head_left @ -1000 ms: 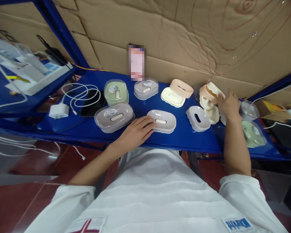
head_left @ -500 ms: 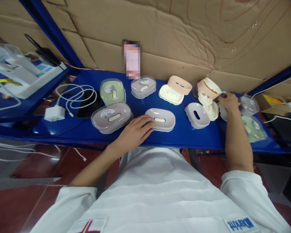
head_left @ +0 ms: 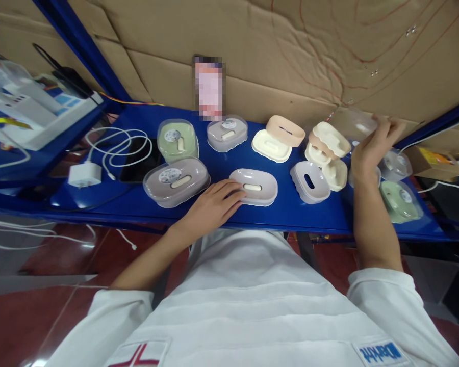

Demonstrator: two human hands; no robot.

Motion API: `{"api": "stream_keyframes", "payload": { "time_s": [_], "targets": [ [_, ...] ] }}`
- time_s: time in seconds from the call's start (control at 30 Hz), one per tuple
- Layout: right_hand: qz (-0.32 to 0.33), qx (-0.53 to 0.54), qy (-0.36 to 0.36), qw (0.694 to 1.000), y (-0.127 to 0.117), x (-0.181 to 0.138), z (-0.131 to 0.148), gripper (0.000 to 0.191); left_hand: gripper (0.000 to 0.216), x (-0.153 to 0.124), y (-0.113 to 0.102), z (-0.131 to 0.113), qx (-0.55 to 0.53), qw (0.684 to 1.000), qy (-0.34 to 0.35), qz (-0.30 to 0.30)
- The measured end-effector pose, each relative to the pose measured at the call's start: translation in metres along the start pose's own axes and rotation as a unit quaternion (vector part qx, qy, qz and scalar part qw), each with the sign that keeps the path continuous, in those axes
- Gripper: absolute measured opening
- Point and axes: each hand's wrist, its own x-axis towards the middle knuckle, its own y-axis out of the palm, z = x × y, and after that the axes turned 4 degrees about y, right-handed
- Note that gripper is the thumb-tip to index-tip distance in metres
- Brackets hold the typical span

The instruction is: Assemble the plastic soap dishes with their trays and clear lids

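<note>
My left hand [head_left: 214,206] lies flat on the blue shelf [head_left: 290,216], fingers spread, with its fingertips on the left end of a pale grey soap dish [head_left: 254,187]. My right hand [head_left: 369,150] is raised at the right, fingers closed on a clear plastic lid [head_left: 354,124] held up in front of the cardboard. Just left of it a peach and cream pile of soap dish parts [head_left: 325,145] leans on the shelf. A grey dish part with a slot [head_left: 309,182] lies between my two hands.
Soap dishes under clear lids stand on the left: a grey one [head_left: 176,181], a green one [head_left: 177,140], a small grey one [head_left: 227,133]. An open cream and peach dish [head_left: 277,138] sits behind. Another green dish [head_left: 398,201] lies right. A white charger and cable [head_left: 110,155] lie left.
My right hand let go of the peach and cream pile and rose up and to the right with a clear lid. My left hand stayed on the grey dish.
</note>
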Motion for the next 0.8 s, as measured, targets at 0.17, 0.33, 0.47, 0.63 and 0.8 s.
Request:
{"api": "stream_keyframes", "payload": {
  "time_s": [0.17,0.33,0.47,0.63,0.8],
  "targets": [
    [0.01,0.112,-0.267,0.957,-0.023,-0.054,0.055,0.062,0.04,-0.001,-0.001,-0.005,0.035,0.999,-0.024,-0.026],
    [0.113,0.282,-0.494,0.815,-0.032,-0.107,0.111,0.04,0.069,-0.001,-0.001,-0.005,0.024,0.996,-0.039,-0.075],
    [0.197,0.33,-0.521,0.762,-0.034,-0.12,0.128,0.046,0.072,-0.001,0.0,-0.002,0.019,0.999,-0.034,-0.038],
    [0.337,0.337,-0.464,0.747,-0.037,-0.119,0.132,0.062,0.061,0.0,0.001,-0.002,0.026,0.998,-0.046,-0.028],
    [0.338,0.289,-0.502,0.742,-0.036,-0.125,0.133,0.084,0.045,0.0,0.0,-0.004,0.011,0.997,-0.062,-0.036]
  ]
}}
